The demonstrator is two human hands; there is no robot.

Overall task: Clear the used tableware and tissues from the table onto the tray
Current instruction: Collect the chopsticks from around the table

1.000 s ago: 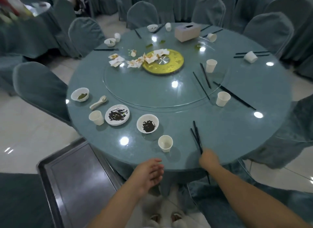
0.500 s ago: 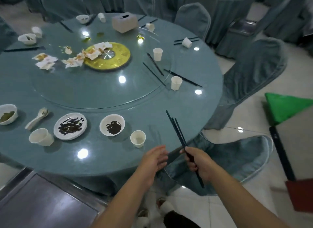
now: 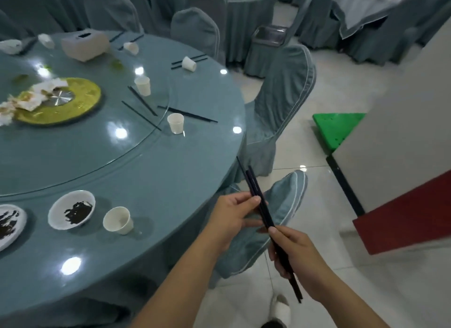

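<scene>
A single head-worn wide-angle view looks forward and down from just off the round table's [image 3: 146, 181] near right edge. It is tilted, so the table fills the left half and tiled floor [image 3: 341, 266] the right. Both hands [image 3: 234, 215] sit close below the lens at lower centre, with draped chairs [image 3: 280, 96] farther back.

A: How was the light?

B: Dim and cool. Overhead lamps left round white glare spots on the glossy teal round table [image 3: 151, 181] and the pale tiled floor [image 3: 317, 122].

A: Shadows?

B: Soft ones lay beside the white paper cup [image 3: 118, 221] near the table's edge.

A: Sharpness?

B: Slightly soft overall; the beige tissue box [image 3: 84, 44] looked smeared, and the wide lens bent the edges.
</scene>
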